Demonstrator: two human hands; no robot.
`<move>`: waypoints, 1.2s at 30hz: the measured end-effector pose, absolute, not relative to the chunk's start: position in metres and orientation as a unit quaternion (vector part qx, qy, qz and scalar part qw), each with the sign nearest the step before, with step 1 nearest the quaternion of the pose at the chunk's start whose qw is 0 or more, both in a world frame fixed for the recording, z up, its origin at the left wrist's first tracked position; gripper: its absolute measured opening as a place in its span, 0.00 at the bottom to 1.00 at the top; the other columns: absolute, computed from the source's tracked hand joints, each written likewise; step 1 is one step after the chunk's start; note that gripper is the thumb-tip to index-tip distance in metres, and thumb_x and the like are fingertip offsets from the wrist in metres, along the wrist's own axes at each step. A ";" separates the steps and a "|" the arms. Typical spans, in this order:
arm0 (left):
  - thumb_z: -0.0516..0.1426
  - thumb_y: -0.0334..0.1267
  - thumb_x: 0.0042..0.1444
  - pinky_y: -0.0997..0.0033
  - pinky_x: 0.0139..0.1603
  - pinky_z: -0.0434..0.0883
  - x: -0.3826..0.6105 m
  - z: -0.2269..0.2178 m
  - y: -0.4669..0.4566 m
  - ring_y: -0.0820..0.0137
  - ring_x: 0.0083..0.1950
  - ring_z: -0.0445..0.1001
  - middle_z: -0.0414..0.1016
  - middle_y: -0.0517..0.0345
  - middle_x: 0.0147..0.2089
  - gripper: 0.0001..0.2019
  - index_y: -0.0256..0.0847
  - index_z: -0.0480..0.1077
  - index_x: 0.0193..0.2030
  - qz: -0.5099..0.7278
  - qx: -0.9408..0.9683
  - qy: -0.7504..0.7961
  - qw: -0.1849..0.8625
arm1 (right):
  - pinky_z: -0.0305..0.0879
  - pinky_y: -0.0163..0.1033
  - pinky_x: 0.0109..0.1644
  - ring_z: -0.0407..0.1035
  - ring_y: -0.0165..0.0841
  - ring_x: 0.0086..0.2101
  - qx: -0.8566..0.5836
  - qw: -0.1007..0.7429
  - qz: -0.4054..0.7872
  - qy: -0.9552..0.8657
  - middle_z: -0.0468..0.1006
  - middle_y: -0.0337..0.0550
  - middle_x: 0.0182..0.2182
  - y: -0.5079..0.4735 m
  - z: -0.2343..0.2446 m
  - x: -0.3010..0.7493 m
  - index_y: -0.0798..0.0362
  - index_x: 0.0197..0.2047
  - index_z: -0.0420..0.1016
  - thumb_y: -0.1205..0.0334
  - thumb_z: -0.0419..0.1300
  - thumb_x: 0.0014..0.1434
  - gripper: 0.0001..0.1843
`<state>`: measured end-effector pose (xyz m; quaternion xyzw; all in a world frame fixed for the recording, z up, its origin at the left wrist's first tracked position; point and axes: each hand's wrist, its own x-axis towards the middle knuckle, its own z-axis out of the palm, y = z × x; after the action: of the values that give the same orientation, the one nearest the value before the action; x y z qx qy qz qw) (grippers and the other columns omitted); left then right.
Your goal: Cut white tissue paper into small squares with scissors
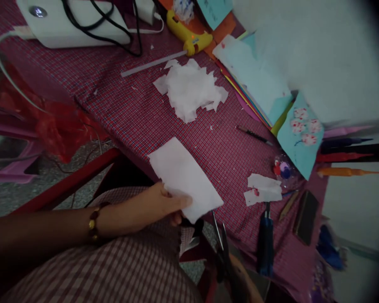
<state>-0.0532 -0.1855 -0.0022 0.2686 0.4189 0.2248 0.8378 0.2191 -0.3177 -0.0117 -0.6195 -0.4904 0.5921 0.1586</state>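
Between the thumb and fingers of my left hand (172,204) is a piece of white paper (186,174), held flat over the table's front edge. Low in the view, my right hand (244,280) is partly hidden behind the dark handles of a pair of scissors (222,248) that it grips. The scissors' blades stand apart and point up toward the paper's lower right corner; whether they touch it I cannot tell. Beyond the paper lies a heap of cut white paper pieces (192,88) on the checked tablecloth (221,155).
A yellow glue gun (197,42) with a long glue stick and a white box (78,25) with cables lie at the back. Toward the right are a pen (254,134), paper scraps (263,189), a blue-handled tool (265,244), a dark phone (306,216) and a turquoise card (301,134).
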 end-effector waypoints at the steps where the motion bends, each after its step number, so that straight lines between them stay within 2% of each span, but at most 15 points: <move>1: 0.59 0.52 0.53 0.75 0.28 0.70 -0.052 -0.006 -0.189 0.74 0.25 0.71 0.76 0.57 0.28 0.19 0.34 0.72 0.29 0.211 0.251 0.421 0.846 | 0.71 0.41 0.20 0.72 0.39 0.17 -0.611 0.158 0.602 -0.490 0.76 0.45 0.16 -0.313 -0.018 0.217 0.45 0.28 0.81 0.37 0.51 0.59 0.26; 4: 0.49 0.60 0.60 0.70 0.32 0.73 -0.061 -0.010 -0.197 0.70 0.30 0.75 0.78 0.50 0.34 0.27 0.34 0.73 0.35 0.141 0.241 0.384 0.880 | 0.67 0.40 0.16 0.67 0.37 0.14 -0.592 0.172 0.606 -0.502 0.70 0.41 0.11 -0.302 -0.036 0.215 0.44 0.18 0.76 0.29 0.54 0.51 0.30; 7: 0.51 0.52 0.62 0.71 0.34 0.72 -0.083 0.001 -0.198 0.69 0.33 0.75 0.78 0.55 0.35 0.19 0.38 0.73 0.39 0.084 0.412 0.368 0.830 | 0.66 0.42 0.15 0.69 0.40 0.16 -0.594 0.196 0.586 -0.515 0.68 0.38 0.11 -0.294 -0.047 0.215 0.41 0.21 0.77 0.30 0.58 0.47 0.24; 10: 0.55 0.37 0.61 0.71 0.40 0.69 -0.100 0.019 -0.190 0.70 0.38 0.74 0.76 0.58 0.38 0.06 0.41 0.73 0.38 0.121 0.699 0.389 0.588 | 0.66 0.43 0.15 0.72 0.43 0.18 -0.589 0.223 0.575 -0.522 0.69 0.38 0.12 -0.291 -0.043 0.218 0.38 0.26 0.79 0.31 0.59 0.46 0.21; 13: 0.53 0.32 0.63 0.66 0.46 0.68 -0.099 0.025 -0.177 0.67 0.43 0.72 0.76 0.56 0.40 0.07 0.41 0.73 0.38 0.173 0.865 0.331 0.335 | 0.67 0.41 0.15 0.75 0.43 0.20 -0.615 0.257 0.523 -0.532 0.73 0.39 0.15 -0.296 -0.022 0.224 0.39 0.33 0.81 0.36 0.61 0.49 0.18; 14: 0.53 0.32 0.63 0.64 0.48 0.67 -0.095 0.024 -0.173 0.66 0.44 0.72 0.76 0.55 0.42 0.07 0.40 0.73 0.38 0.178 0.892 0.303 0.286 | 0.70 0.41 0.17 0.76 0.43 0.23 -0.637 0.269 0.484 -0.536 0.77 0.40 0.19 -0.297 -0.014 0.225 0.40 0.38 0.81 0.39 0.62 0.50 0.18; 16: 0.54 0.31 0.62 0.62 0.54 0.66 -0.083 0.017 -0.165 0.64 0.49 0.71 0.76 0.53 0.45 0.06 0.39 0.72 0.40 0.170 0.924 0.252 0.231 | 0.76 0.43 0.28 0.79 0.45 0.33 -0.673 0.286 0.424 -0.534 0.83 0.44 0.33 -0.298 0.004 0.225 0.42 0.51 0.76 0.47 0.65 0.52 0.23; 18: 0.55 0.30 0.61 0.60 0.58 0.64 -0.071 0.008 -0.160 0.63 0.52 0.70 0.75 0.53 0.48 0.06 0.39 0.72 0.42 0.155 0.943 0.212 0.204 | 0.77 0.46 0.42 0.77 0.45 0.45 -0.698 0.296 0.376 -0.533 0.80 0.47 0.47 -0.289 0.018 0.219 0.43 0.59 0.70 0.54 0.65 0.54 0.28; 21: 0.56 0.31 0.60 0.60 0.56 0.65 -0.060 -0.002 -0.155 0.62 0.52 0.70 0.75 0.52 0.49 0.06 0.39 0.72 0.44 0.139 0.956 0.185 0.178 | 0.70 0.52 0.55 0.73 0.45 0.50 -0.713 0.281 0.221 -0.603 0.76 0.48 0.54 -0.255 0.025 0.202 0.46 0.61 0.67 0.58 0.63 0.56 0.29; 23: 0.57 0.33 0.60 0.61 0.54 0.66 -0.058 -0.005 -0.154 0.62 0.50 0.70 0.75 0.52 0.48 0.05 0.39 0.72 0.43 0.131 0.959 0.185 0.167 | 0.67 0.56 0.57 0.72 0.46 0.51 -0.701 0.253 0.140 -0.652 0.76 0.48 0.53 -0.227 0.022 0.191 0.46 0.62 0.66 0.60 0.60 0.57 0.28; 27: 0.57 0.35 0.61 0.60 0.51 0.67 -0.058 -0.006 -0.152 0.62 0.48 0.70 0.76 0.54 0.44 0.04 0.39 0.72 0.39 0.127 0.961 0.188 0.155 | 0.69 0.57 0.50 0.71 0.48 0.45 -0.702 0.173 0.033 -0.690 0.76 0.54 0.44 -0.186 0.010 0.179 0.54 0.59 0.69 0.61 0.60 0.57 0.26; 30: 0.55 0.34 0.62 0.61 0.50 0.67 -0.057 -0.004 -0.150 0.63 0.46 0.71 0.76 0.53 0.42 0.05 0.37 0.73 0.40 0.142 0.956 0.198 0.165 | 0.68 0.59 0.51 0.69 0.50 0.45 -0.694 0.154 0.013 -0.703 0.75 0.56 0.44 -0.183 0.006 0.178 0.57 0.56 0.71 0.62 0.59 0.58 0.22; 32: 0.53 0.33 0.63 0.62 0.48 0.67 -0.055 -0.002 -0.148 0.64 0.45 0.71 0.76 0.52 0.40 0.07 0.36 0.73 0.40 0.146 0.946 0.217 0.190 | 0.65 0.59 0.55 0.67 0.49 0.49 -0.674 0.192 0.032 -0.712 0.73 0.55 0.48 -0.190 0.009 0.176 0.54 0.55 0.71 0.63 0.58 0.59 0.20; 34: 0.52 0.34 0.64 0.63 0.47 0.67 -0.052 0.003 -0.146 0.64 0.44 0.71 0.75 0.52 0.40 0.08 0.37 0.73 0.40 0.132 0.938 0.237 0.217 | 0.63 0.57 0.58 0.66 0.46 0.53 -0.628 0.243 0.122 -0.729 0.71 0.52 0.52 -0.200 0.015 0.170 0.50 0.57 0.68 0.63 0.59 0.58 0.22; 36: 0.51 0.34 0.64 0.62 0.48 0.67 -0.050 0.008 -0.144 0.64 0.45 0.71 0.75 0.52 0.41 0.09 0.37 0.72 0.40 0.119 0.933 0.247 0.234 | 0.63 0.54 0.59 0.65 0.44 0.56 -0.574 0.252 0.231 -0.744 0.69 0.50 0.55 -0.207 0.019 0.160 0.47 0.56 0.67 0.62 0.61 0.57 0.24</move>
<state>-0.0501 -0.1435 0.0075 0.9327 0.2469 0.1188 0.2343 0.1601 -0.2069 0.0186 -0.5737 -0.7442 0.2314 0.2520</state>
